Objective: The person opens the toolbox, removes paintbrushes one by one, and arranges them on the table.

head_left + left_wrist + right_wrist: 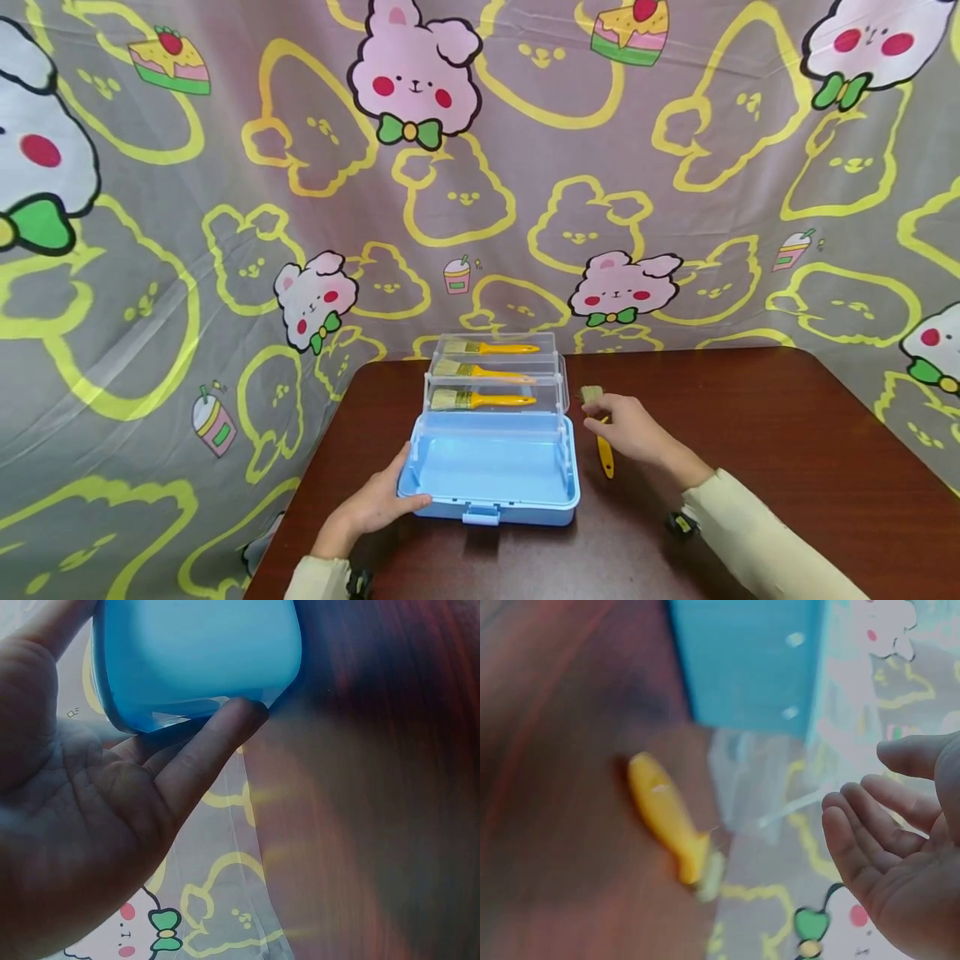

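A light blue storage box (487,506) stands unfolded on the table, its clear trays raised in tiers at the back. My left hand (378,502) grips its left front corner, thumb at the front and fingers along the side wall. In the left wrist view, fingers (202,761) reach along the blue box (202,652). Right of the box lies a paintbrush (605,457) with a yellow handle and pale bristles. Over it hovers my right hand (636,427), thumb and fingers apart, with nothing between them in the right wrist view.
Three more yellow-handled paintbrushes lie in the trays: a top brush (510,349), a middle brush (502,374) and a lower brush (498,401). The box's front carries a blue latch (481,515). Behind the brown table (720,392) hangs a patterned cloth (517,208).
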{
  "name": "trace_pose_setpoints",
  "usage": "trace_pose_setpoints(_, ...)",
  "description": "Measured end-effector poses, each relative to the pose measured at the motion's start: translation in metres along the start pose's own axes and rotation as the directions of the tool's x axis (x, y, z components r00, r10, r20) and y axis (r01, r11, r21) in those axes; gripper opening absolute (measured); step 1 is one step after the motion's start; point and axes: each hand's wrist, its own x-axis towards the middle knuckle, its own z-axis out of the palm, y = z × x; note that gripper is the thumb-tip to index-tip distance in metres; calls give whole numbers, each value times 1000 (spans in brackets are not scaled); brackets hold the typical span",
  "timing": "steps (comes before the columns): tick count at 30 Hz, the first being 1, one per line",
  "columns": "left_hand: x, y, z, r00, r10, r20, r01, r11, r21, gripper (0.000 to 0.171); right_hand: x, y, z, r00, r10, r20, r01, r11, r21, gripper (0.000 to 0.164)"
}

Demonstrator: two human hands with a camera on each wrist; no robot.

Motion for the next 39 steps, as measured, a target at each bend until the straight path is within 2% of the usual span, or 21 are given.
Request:
trace_pose_setpoints(7, 0, -1, 1, 1000, -5, -2, 5, 1000, -5, 104, 9, -32, 1, 998, -68, 0, 68, 998, 1, 21)
trace_pose_setpoints(16, 0, 0, 1, 1000, -10, 0, 10, 1000, 5, 104, 26, -52, 13, 990, -128, 53, 129, 992, -7, 31)
trace_pose_setpoints(21, -1, 1, 1, 1000, -11, 4, 11, 1000, 17, 104, 35, -58, 22, 988, -122, 95, 128, 991, -51, 34)
trace_pose_setpoints(29, -2, 1, 0, 1000, -25, -4, 26, 999, 23, 105, 45, -61, 32, 977, -183, 110, 197, 970, -142, 33)
trace_pose_setpoints(39, -2, 1, 0, 1000, 3, 9, -3, 1000, 29, 104, 54, -58, 40, 975, -179, 135, 204, 958, -201, 35)
